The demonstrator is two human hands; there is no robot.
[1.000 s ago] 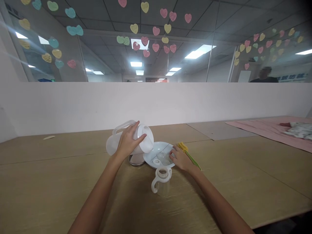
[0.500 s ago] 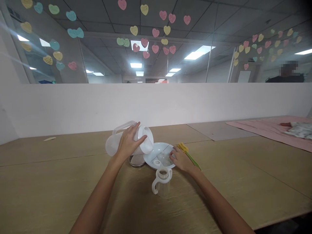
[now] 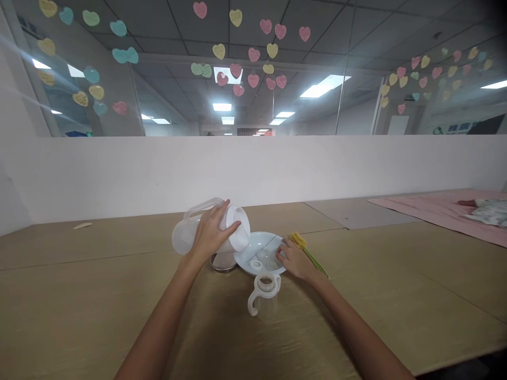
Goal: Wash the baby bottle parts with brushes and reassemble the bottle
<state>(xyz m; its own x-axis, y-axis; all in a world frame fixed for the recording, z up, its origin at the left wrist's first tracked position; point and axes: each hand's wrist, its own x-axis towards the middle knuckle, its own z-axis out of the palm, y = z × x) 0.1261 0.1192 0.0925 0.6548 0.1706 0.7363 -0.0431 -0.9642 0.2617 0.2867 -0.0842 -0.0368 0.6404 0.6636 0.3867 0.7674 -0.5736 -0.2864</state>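
Note:
A translucent white pitcher (image 3: 237, 228) is tipped on its side, its lidded end over the left part of a pale blue plate (image 3: 255, 240). My left hand (image 3: 212, 232) is wrapped round it. On the plate lie a small white ring (image 3: 255, 265) and a clear piece (image 3: 267, 258). My right hand (image 3: 293, 258) rests at the plate's right edge, fingers curled by the clear piece; what they grip, if anything, is too small to tell. In front of the plate stands a clear bottle with a white handled collar (image 3: 266, 287).
A yellow brush with a green handle (image 3: 312, 259) lies right of the plate. A round metal-rimmed dish (image 3: 224, 262) sits under the pitcher. Pink cloth (image 3: 428, 211) covers the far right of the table (image 3: 376, 295). A white wall (image 3: 277, 169) stands behind.
Both hands and the pitcher look almost unmoved. The view has shifted slightly, and the person seen through the glass at the upper right is no longer visible there.

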